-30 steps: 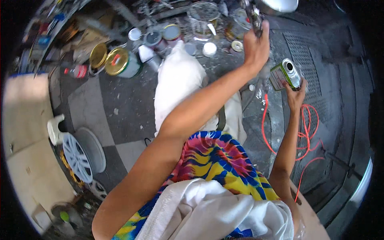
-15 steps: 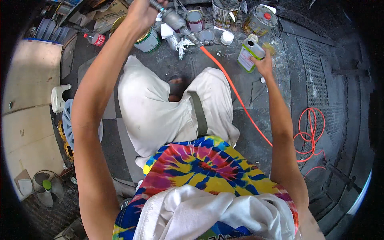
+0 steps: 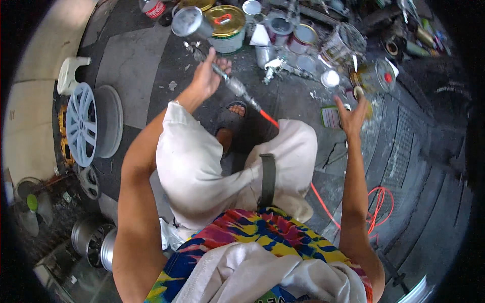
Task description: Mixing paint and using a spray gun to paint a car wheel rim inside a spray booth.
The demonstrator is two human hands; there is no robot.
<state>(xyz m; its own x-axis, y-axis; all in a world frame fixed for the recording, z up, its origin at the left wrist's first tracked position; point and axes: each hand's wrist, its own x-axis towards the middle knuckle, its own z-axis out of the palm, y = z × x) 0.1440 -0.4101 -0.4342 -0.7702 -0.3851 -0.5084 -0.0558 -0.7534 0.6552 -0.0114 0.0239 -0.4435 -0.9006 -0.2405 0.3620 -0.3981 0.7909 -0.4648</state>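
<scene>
My left hand (image 3: 207, 76) holds a metal spray gun (image 3: 199, 54), whose silvery fitting (image 3: 235, 87) joins an orange hose (image 3: 269, 117) running down between my legs. A clear-looking container (image 3: 188, 20) stands just beyond the gun. My right hand (image 3: 352, 113) has thumb and fingers spread beside a green rectangular can (image 3: 330, 117), its index finger near a small pale round item (image 3: 358, 92); whether it touches either is unclear. A white round lid (image 3: 330, 79) lies just beyond that hand.
Paint tins (image 3: 303, 38), a large gold-lidded tin (image 3: 225, 22) and a red-capped can (image 3: 376, 76) crowd the far side. At left stand a white stool (image 3: 68, 76), wheel rims (image 3: 96, 123) and a fan (image 3: 33, 203). Coiled hose (image 3: 379, 204) lies on the right.
My left hand has swung from upper right leftward, then lower, with the gun. My right hand has moved up, then slightly down and right, its fingers spreading from their grip on the green can.
</scene>
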